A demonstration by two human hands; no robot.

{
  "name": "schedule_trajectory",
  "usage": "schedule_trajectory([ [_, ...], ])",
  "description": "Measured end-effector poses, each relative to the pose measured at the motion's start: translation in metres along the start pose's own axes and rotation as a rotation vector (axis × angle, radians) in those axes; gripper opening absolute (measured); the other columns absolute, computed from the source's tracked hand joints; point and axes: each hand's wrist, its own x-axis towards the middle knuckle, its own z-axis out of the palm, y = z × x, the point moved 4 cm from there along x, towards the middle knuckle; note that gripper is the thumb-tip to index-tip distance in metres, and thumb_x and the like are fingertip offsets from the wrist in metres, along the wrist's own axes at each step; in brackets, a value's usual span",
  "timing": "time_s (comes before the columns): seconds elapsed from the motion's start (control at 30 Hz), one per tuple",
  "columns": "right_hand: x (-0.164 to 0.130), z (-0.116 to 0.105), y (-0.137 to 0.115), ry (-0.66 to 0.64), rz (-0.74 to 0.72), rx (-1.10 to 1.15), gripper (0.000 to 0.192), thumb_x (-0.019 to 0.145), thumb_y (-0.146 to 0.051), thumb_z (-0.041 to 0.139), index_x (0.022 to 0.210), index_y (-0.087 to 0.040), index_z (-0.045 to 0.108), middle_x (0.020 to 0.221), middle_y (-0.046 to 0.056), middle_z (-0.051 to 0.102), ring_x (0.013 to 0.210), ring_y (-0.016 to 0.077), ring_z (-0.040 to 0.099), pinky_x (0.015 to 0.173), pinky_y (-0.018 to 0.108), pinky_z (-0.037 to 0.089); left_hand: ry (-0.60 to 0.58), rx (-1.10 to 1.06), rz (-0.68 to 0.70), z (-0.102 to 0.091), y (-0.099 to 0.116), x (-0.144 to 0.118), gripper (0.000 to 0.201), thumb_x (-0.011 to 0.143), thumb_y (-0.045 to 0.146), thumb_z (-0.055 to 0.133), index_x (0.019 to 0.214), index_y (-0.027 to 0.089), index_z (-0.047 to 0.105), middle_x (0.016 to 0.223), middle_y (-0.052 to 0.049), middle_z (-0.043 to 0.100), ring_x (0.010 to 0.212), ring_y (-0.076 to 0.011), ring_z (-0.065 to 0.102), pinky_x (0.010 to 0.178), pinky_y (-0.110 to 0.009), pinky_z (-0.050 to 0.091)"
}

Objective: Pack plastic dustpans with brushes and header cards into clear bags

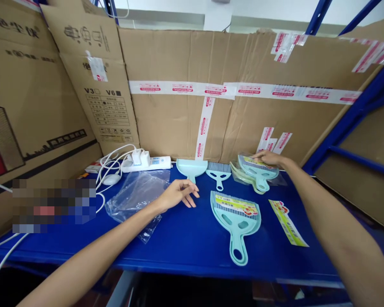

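My left hand (178,194) hovers over the blue table with fingers apart and nothing in it, its fingertips just in front of a light teal dustpan (191,169). At the back right, my right hand (268,158) grips the upper edge of a bagged dustpan-and-brush set (260,174), which lies on pale green pieces (241,174). Part of its grip is hidden. Between the two hands lies a small teal brush (219,172), bristles toward the back. Nearer me is a dustpan with a brush nested in it (236,221), a printed label card across the bristles.
A loose label card (288,223) lies at the right. Clear plastic bags (137,198) lie at the left, beside a white power strip (156,163) with tangled cables. Taped cardboard (176,123) walls the back; a blue metal frame (348,115) stands at right.
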Motion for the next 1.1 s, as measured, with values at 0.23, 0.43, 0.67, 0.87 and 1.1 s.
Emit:
schedule_trajectory([
  [0.23,-0.013,-0.001,-0.016,0.134,0.102,-0.101,0.042,0.087,-0.027,0.063,0.120,-0.009,0.082,0.117,0.018,0.081,0.109,0.0297,0.075,0.096,0.035,0.055,0.020,0.010,0.056,-0.005,0.004,0.001,0.052,0.088,0.063,0.077,0.099,0.013,0.068,0.096,-0.013,0.078,0.067,-0.0212,0.079,0.059,-0.030,0.064],
  [0.43,-0.117,-0.013,-0.054,0.035,0.000,-0.214,0.051,0.088,-0.061,0.069,0.120,-0.023,0.082,0.104,0.011,0.082,0.096,0.0323,0.076,0.089,0.041,0.056,0.222,0.382,0.276,-0.021,0.017,0.000,0.034,0.098,0.049,0.065,0.098,0.015,0.071,0.080,-0.005,0.076,0.051,-0.0123,0.067,0.052,-0.023,0.053],
  [0.67,-0.121,0.011,-0.061,-0.027,0.059,-0.337,0.035,0.074,-0.038,0.081,0.105,-0.020,0.081,0.093,0.012,0.078,0.097,0.0366,0.075,0.087,0.045,0.057,0.227,0.737,0.333,-0.015,0.027,-0.008,0.028,0.104,0.032,0.052,0.099,0.018,0.076,0.085,-0.004,0.078,0.060,-0.0150,0.067,0.063,-0.026,0.051],
  [0.87,-0.127,0.023,-0.125,0.018,-0.252,-0.137,0.047,0.086,-0.057,0.074,0.119,-0.024,0.080,0.130,0.016,0.070,0.124,0.0412,0.063,0.110,0.058,0.048,0.257,0.933,0.392,-0.019,0.026,-0.006,0.025,0.104,0.026,0.053,0.101,0.018,0.077,0.099,-0.007,0.080,0.081,-0.0209,0.071,0.074,-0.030,0.052],
  [1.1,-0.165,0.074,-0.143,-0.537,-0.355,0.012,0.129,0.060,-0.069,0.094,0.170,-0.037,0.035,0.177,0.011,0.029,0.162,0.0491,0.020,0.129,0.067,0.022,0.154,1.192,0.469,-0.019,0.013,-0.002,0.025,0.102,0.031,0.062,0.118,0.025,0.080,0.121,-0.008,0.067,0.085,-0.0187,0.069,0.077,-0.032,0.055],
])
